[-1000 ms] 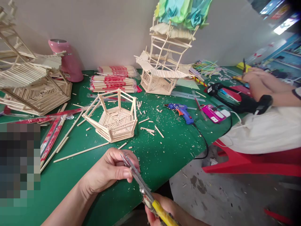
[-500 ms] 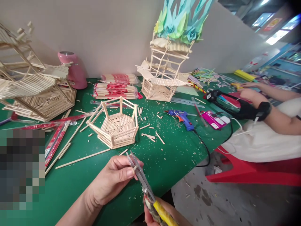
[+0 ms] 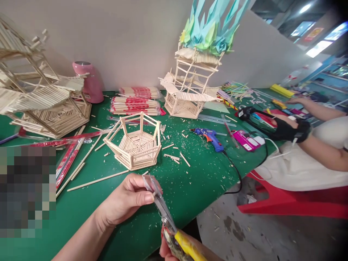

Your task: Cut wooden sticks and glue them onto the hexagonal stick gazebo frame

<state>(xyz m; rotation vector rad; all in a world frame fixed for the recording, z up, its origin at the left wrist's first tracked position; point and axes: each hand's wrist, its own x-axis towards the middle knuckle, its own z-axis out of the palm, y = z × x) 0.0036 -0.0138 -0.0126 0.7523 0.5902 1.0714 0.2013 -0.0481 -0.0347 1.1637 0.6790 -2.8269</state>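
Note:
My left hand (image 3: 130,197) is closed in a pinch on a thin wooden stick (image 3: 154,194), mostly hidden by the fingers and blades. A pair of scissors (image 3: 162,206) with yellow-wrapped handles is in my right hand (image 3: 166,250), its fingers closed round the grips at the bottom edge. The scissor blades lie across the stick, slightly parted at the tips. Just beyond my left hand stands a hexagonal frame of glued wooden sticks (image 3: 136,145), with a slatted floor and posts joined by a top rail.
A blue glue gun (image 3: 210,138) with a cord and a pink power strip (image 3: 246,140) lie to the right. Stick towers (image 3: 190,96) and bundled sticks (image 3: 136,106) stand at the back, near a pink flask (image 3: 91,85). A co-worker's arm (image 3: 320,148) is at the right.
The view shifts slightly. My hands keep their hold on the stick and scissors with little change. The co-worker's hands on the right have moved a little.

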